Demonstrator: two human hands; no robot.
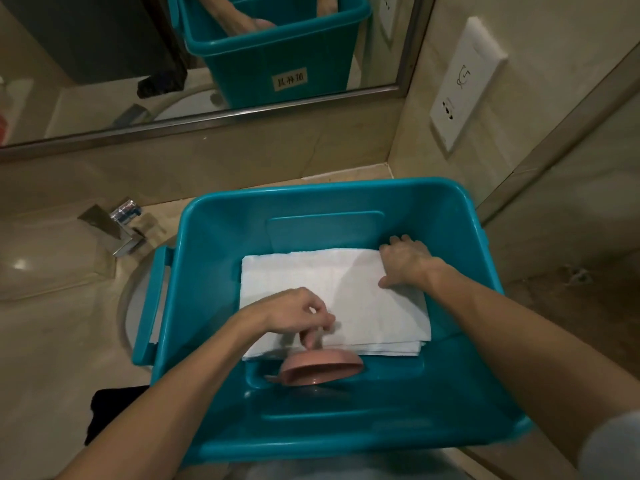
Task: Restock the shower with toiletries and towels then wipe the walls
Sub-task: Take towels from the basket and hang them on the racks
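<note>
Teal bin [221, 258] sits on the beige vanity top, partly over the sink bowl. All places are taken from the bin. Inside, against its far half: one stack of folded white towels [311, 275]; layers show at the near edge, number not readable. Just nearer than the stack, touching its edge: one pink dish [322, 368], tilted. Left hand [294, 313] is over the stack's near edge, fingers curled and pinching a small translucent piece [292, 341] just above the dish; it is blurred and cannot be identified. Right hand [405, 265] is at the stack's far right corner, thumb on top, fingers curled over the edge, gripping it. Both forearms cross the near rim and hide part of the bin floor. Left of the bin: one chrome faucet [114, 230]. Near left: one black cloth [110, 410]. Beyond: one mirror [104, 64], reflecting the bin and a label. Beyond right: one white socket plate [464, 84].
</note>
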